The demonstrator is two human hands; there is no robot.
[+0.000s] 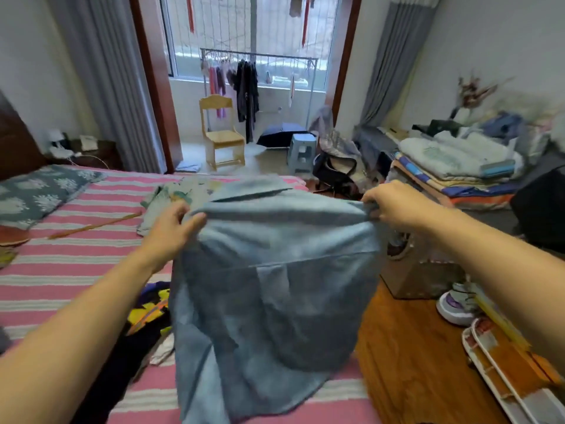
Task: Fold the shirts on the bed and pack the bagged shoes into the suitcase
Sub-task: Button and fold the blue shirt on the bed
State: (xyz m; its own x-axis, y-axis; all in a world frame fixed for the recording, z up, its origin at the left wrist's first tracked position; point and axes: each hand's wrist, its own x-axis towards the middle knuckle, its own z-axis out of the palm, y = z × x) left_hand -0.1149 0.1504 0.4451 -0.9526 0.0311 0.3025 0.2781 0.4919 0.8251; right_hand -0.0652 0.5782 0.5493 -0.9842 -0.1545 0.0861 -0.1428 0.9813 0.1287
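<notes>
A light blue collared shirt (275,289) hangs spread in the air over the bed's near right corner, its back toward me and its hem trailing on the striped bedsheet (61,270). My left hand (174,231) grips its left shoulder. My right hand (394,206) pinches its right shoulder. A pale patterned shirt (180,197) lies flat on the bed behind it. A dark garment with yellow print (149,313) lies under my left forearm. A purple and white shoe (455,307) sits on the floor at right. No suitcase is plainly visible.
A grey patterned pillow (39,191) lies at the bed's left. Wooden floor (409,356) runs along the bed's right side, with a tray-like rack (504,377) near the lower right. Stacked quilts (452,169), a wooden chair (221,133) and a plastic stool (301,153) stand beyond.
</notes>
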